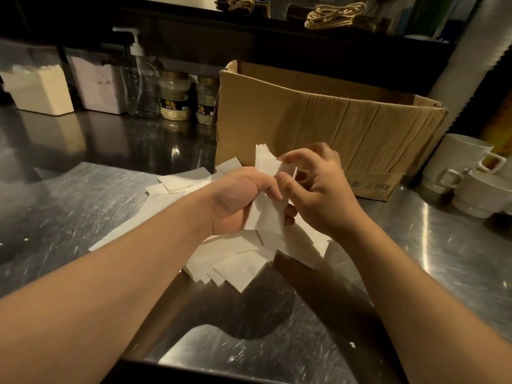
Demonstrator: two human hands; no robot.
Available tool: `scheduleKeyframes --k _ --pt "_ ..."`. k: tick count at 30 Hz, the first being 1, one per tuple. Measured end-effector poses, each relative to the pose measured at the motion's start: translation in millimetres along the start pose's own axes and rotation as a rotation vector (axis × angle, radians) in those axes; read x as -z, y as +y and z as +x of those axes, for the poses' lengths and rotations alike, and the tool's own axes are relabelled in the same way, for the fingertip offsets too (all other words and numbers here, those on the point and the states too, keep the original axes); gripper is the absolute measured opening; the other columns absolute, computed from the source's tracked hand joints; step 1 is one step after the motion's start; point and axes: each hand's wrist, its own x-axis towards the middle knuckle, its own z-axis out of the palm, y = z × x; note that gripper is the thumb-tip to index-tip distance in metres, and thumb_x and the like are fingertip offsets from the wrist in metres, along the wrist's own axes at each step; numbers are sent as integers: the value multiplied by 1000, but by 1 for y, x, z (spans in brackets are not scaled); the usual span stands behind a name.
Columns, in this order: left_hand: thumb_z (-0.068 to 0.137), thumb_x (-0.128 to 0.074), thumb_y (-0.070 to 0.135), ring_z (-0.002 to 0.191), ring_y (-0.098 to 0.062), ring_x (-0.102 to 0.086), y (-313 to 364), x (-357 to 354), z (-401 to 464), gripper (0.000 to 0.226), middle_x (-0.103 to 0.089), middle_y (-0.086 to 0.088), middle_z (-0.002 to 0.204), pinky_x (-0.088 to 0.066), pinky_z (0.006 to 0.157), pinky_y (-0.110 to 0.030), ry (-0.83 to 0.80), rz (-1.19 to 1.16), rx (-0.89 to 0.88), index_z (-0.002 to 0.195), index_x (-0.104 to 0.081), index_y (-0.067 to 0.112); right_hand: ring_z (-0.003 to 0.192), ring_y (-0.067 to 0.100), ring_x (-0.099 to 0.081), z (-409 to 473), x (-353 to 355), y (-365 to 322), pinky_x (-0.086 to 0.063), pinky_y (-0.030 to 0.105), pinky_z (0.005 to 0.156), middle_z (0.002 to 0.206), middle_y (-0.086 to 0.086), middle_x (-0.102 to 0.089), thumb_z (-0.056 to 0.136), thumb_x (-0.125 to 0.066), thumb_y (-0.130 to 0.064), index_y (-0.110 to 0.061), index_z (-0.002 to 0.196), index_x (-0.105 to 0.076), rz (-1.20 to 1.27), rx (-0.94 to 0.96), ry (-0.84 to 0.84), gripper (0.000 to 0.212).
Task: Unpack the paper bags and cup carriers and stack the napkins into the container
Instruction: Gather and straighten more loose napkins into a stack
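A small bundle of white napkins stands nearly upright, tilted slightly toward 1 o'clock, above a loose, fanned heap of white napkins spread flat on the steel worktop. At 1 o'clock from the heap stands an open brown cardboard box, flaps up.

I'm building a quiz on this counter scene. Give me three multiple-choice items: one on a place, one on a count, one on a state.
1. Where is the cardboard box?
A. behind the napkin pile
B. on the shelf
C. on the floor

2. How many labelled jars stand left of the box?
A. one
B. two
C. four

3. What is the left hand doing?
A. resting flat
B. gripping a bundle of napkins
C. pressing the pump bottle

Answers:
1 A, it stands on the counter beyond the pile.
2 B, two stand side by side.
3 B, fingers curl round the bundle.
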Motion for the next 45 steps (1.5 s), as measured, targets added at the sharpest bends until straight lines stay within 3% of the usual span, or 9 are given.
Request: scheduleKeyframes --k 9,14,19,24,28,32,37,41,45 --pt "95 -54 16 92 -26 -67 -1 1 -2 27 -70 -12 94 -54 100 -51 -37 27 47 121 -61 20 107 16 -57 -1 4 -5 -64 38 80 109 -12 -49 98 -67 -29 -35 90 -59 268 -34 64 13" --pt "98 -53 10 100 -28 -61 2 -3 -6 18 -64 -11 110 -61 82 -39 -34 18 56 104 -65 22 101 26 -63 -2 5 -7 -60 25 59 113 4 -58 100 -63 -27 -31 95 -57 397 -108 68 9" --pt "96 -54 7 95 -26 -63 3 -2 -6 19 -65 -9 103 -60 80 -35 -50 43 61 103 -64 22 105 15 -64 -2 8 -9 -61 27 79 111 -11 -64 101 -61 -25 -32 114 -59 471 -140 34 15" --pt "93 -54 11 86 -21 -68 4 -1 -8 22 -74 1 77 -61 79 -34 -128 30 67 109 -61 24 100 16 -66 -5 8 -15 -58 24 72 108 -4 -68 97 -66 -14 -26 112 -67 621 -165 30 19" --pt "81 -55 25 76 -21 -76 7 1 -11 41 -76 -4 83 -62 70 -33 -212 -82 66 122 -56 25 100 18 -69 -7 11 -19 -60 27 67 111 -1 -70 94 -70 -19 -25 113 -68 689 -185 14 21" --pt "72 -63 32 94 -31 -68 3 8 -5 70 -67 -14 107 -59 84 -43 -257 -184 109 140 -49 24 98 16 -69 -7 7 -20 -59 25 61 110 -4 -69 97 -67 -21 -28 113 -65 622 -186 52 18" --pt "78 -60 32 90 -27 -61 8 9 -5 60 -62 -17 117 -56 79 -36 -99 -388 133 135 -46 21 99 16 -69 -3 6 -15 -61 26 71 113 -2 -63 104 -57 -24 -24 122 -52 539 -193 150 19" --pt "91 -58 36 92 -27 -63 10 16 -3 37 -72 -16 108 -55 87 -36 41 -559 89 123 -61 16 97 18 -64 -3 6 -12 -62 38 86 102 -6 -61 104 -56 -26 -33 103 -52 399 -177 178 8" --pt "94 -56 38 93 -23 -66 9 24 2 45 -73 -11 103 -55 85 -36 142 -659 2 127 -66 10 85 6 -63 -7 5 -13 -58 26 76 89 -13 -64 99 -63 -32 -33 93 -59 218 -49 26 6"
